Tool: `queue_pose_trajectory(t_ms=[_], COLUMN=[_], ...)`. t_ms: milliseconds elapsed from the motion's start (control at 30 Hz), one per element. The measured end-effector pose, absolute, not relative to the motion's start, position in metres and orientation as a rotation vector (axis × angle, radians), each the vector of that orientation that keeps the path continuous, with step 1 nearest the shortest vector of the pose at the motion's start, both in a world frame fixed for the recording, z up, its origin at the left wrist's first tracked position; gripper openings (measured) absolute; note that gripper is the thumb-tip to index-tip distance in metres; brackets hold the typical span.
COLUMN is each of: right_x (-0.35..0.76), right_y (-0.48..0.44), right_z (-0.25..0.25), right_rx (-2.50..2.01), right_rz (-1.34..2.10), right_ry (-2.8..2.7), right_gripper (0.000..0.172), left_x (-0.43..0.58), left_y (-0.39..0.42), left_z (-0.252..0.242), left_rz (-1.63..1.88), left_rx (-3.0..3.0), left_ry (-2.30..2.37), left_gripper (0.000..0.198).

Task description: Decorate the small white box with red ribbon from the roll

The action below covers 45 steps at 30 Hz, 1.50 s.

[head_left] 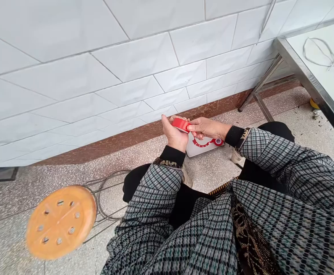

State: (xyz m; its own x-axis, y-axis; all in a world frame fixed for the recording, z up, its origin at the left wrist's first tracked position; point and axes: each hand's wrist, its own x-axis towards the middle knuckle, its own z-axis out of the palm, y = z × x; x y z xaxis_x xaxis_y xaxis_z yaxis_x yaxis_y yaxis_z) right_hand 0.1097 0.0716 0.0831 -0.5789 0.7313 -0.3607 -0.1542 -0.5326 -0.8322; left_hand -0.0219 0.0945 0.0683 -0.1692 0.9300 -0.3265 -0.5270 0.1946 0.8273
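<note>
A roll of red tape (180, 124) lies in my left hand (176, 136), its fingers curled round the far side and its thumb raised. My right hand (208, 128) pinches the near right edge of the roll between thumb and fingers. Below my hands, a white board (202, 151) on the floor bears a curved line of red pieces (199, 144). At the right end of that line sits a round red piece with a pale centre (218, 142). My right hand hides part of the board.
An orange round stool (60, 221) with holes and thin metal legs lies at the lower left. A metal-framed table (307, 72) with a cable (324, 51) on top stands at the right. White tiled wall (144, 53) rises in front, with a brown skirting (121, 137).
</note>
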Motion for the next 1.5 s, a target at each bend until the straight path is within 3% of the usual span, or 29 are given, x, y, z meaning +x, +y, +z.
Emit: queue_pose_trajectory(t_ms=[200, 367, 600, 867, 1300, 1500], right_x=[0.117, 0.120, 0.120, 0.119, 0.114, 0.111], right_y=[0.076, 0.076, 0.076, 0.075, 0.076, 0.076], right_z=[0.089, 0.093, 0.098, 0.105, 0.093, 0.094], right_rx=[-1.027, -1.038, -1.107, -1.115, -1.019, -0.963], right_rz=[2.138, 2.200, 2.153, 2.016, 2.061, 2.082], right_ry=[-1.059, -1.024, -1.041, -1.197, -1.136, -1.076], right_gripper=[0.048, 0.049, 0.032, 0.020, 0.016, 0.023], left_x=[-0.036, -0.043, -0.040, -0.044, -0.037, -0.033], left_y=[0.103, 0.092, 0.094, 0.099, 0.106, 0.105], left_z=[0.077, 0.085, 0.083, 0.080, 0.072, 0.073], left_rz=[1.551, 1.293, 1.464, 1.401, 1.457, 1.432], left_rx=[0.979, 1.457, 1.330, 1.513, 1.156, 0.962], left_ry=[1.248, 1.187, 1.343, 1.473, 1.490, 1.401], left_gripper=[0.068, 0.059, 0.059, 0.079, 0.075, 0.071])
